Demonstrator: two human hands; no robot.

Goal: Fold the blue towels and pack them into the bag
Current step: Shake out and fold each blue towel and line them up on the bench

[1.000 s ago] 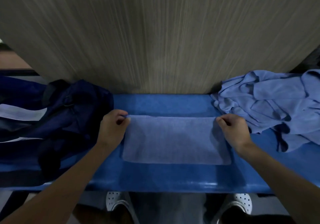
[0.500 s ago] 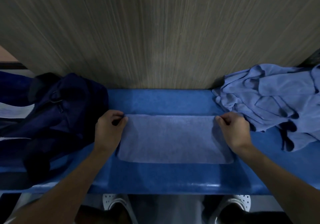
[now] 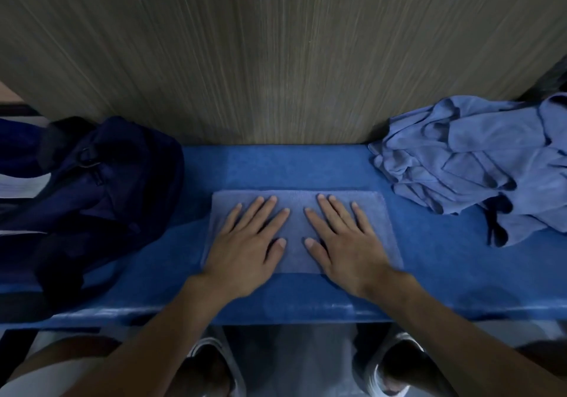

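Two grips, both released: my left grip (image 3: 245, 243) and right grip (image 3: 346, 243) lie flat, fingers straight, on the folded towel (image 3: 294, 203), centre of bench (image 3: 429, 274); best pressed outward evenly, edges squared; bag (image 3: 107, 188) left; unfolded pile (image 3: 475, 163) right.

I count one folded towel (image 3: 296, 228) on the one worktop (image 3: 276, 166). Two hands of mine are in sight, my left hand (image 3: 245, 249) and my right hand (image 3: 349, 249), and all ten fingers (image 3: 264, 209) show, five on each. There is one dark bag (image 3: 101, 188). There is one heap of loose blue towels (image 3: 478, 163); how many it holds I cannot tell. I see two shoes: a left shoe (image 3: 202, 350) and a right shoe (image 3: 399, 366).
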